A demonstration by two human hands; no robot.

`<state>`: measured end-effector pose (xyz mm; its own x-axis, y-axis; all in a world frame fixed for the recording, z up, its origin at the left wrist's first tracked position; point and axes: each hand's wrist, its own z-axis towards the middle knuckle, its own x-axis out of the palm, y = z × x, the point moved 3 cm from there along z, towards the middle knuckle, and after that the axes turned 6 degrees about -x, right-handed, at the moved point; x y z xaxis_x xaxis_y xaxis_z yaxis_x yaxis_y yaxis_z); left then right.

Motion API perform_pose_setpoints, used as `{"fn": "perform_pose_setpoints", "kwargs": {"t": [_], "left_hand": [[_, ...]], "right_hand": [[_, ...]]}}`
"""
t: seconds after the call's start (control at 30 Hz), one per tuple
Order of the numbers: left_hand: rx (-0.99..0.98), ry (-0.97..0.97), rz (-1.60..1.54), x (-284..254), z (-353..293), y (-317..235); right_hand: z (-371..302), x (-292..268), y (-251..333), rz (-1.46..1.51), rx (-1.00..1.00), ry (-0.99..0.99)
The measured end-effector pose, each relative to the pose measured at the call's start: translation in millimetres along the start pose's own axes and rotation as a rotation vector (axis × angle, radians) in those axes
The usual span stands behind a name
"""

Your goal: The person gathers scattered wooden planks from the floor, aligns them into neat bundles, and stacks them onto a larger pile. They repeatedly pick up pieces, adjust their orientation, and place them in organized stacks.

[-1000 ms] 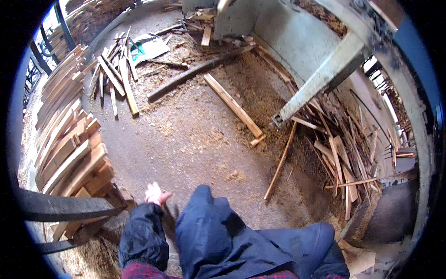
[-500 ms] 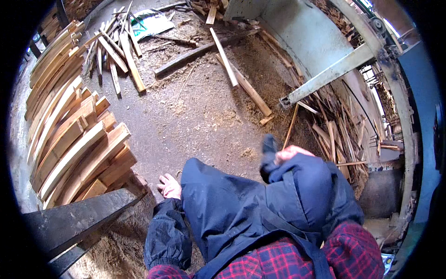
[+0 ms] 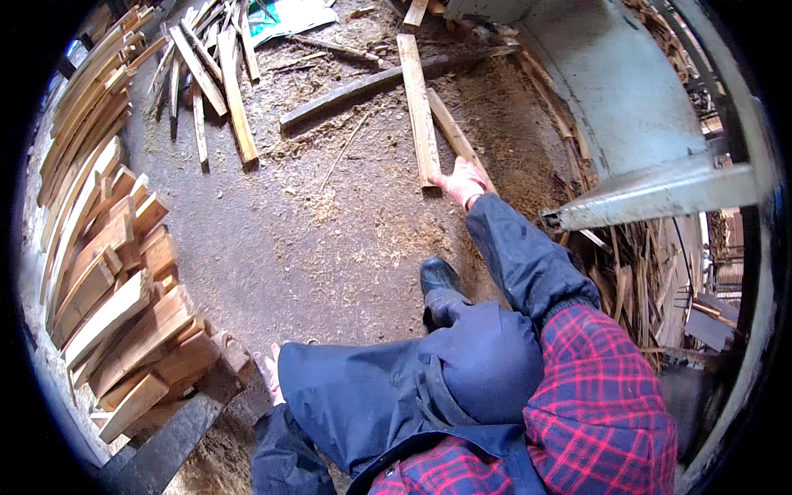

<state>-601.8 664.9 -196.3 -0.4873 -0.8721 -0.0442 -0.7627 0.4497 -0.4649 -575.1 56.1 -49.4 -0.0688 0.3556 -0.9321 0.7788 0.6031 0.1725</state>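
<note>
My right hand [image 3: 464, 181] reaches forward and is closed on the near end of a pale wooden board [image 3: 419, 111], which lies on the floor with its broad face showing. Right beside that hand is a second, browner wooden strip [image 3: 455, 132], its near end partly covered by my fingers. My left hand [image 3: 273, 375] is low at my left side, near the curved wood stack. The dark apron hides part of it; the fingers that show look stretched out, with nothing visible in them.
Curved wooden pieces [image 3: 140, 330] are stacked along the left. Loose sticks [image 3: 235, 107] lie at the far left. A dark curved beam [image 3: 355, 99] crosses the floor ahead. At the right, a pale metal arm [image 3: 652, 198] juts out above piled wood scraps [image 3: 631, 289]. Sawdust covers the floor.
My right hand has moved from beside my knee forward to the pale board and taken hold of its near end. The board has turned to show its broad face. My view has shifted.
</note>
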Motion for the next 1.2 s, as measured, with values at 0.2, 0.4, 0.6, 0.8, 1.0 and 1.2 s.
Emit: {"fn": "perform_pose_setpoints", "kwargs": {"t": [0.2,0.4,0.6,0.8,1.0,1.2], "left_hand": [[-0.062,0.132,-0.541,-32.7,-30.0,-12.4],[0.031,0.166,-0.54,2.7,-44.9,-71.3],[0.246,-0.044,-0.139,102.6,-96.8,-186.1],[0.476,-0.14,0.095,160.8,-112.8,-282.5],[0.839,0.201,-0.248,206.2,-116.8,-355.7],[1.226,-0.155,-0.643,100.8,-213.0,-340.6]], "right_hand": [[72.7,6.9,-11.2,0.054,-0.094,-0.183],[84.7,18.1,-108.5,0.011,-0.126,-0.013],[51.6,-2.5,-136.7,0.202,-0.032,-0.22],[11.9,-63.7,-14.6,0.646,-0.485,-0.15],[-76.2,-112.3,236.6,1.26,-0.87,0.529],[-139.1,-118.3,287.2,1.166,-1.219,0.474]]}}
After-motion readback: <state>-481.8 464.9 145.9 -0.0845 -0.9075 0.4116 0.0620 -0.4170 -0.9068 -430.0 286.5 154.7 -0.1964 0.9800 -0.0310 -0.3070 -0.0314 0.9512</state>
